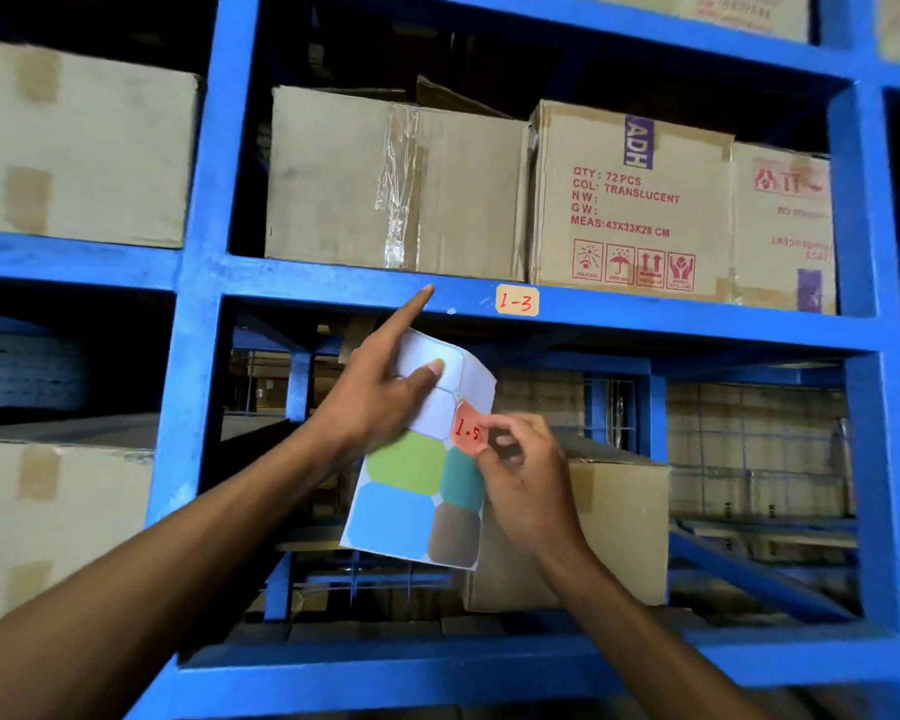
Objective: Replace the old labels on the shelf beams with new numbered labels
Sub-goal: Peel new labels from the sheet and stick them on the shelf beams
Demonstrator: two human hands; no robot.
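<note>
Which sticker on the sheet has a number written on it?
The red-orange sticker at the sheet's right edge, marked 1-5; the green, teal, blue and brown ones are blank. The right hand pinches it.

The light is soft and a bit dim. The box fronts (396, 184) and blue beam (333, 288) are lit from the near side, but the far shelf space behind them is dark. Clear tape (398, 184) shines a little. The edges bend and look blurry, mostly far right.
</note>
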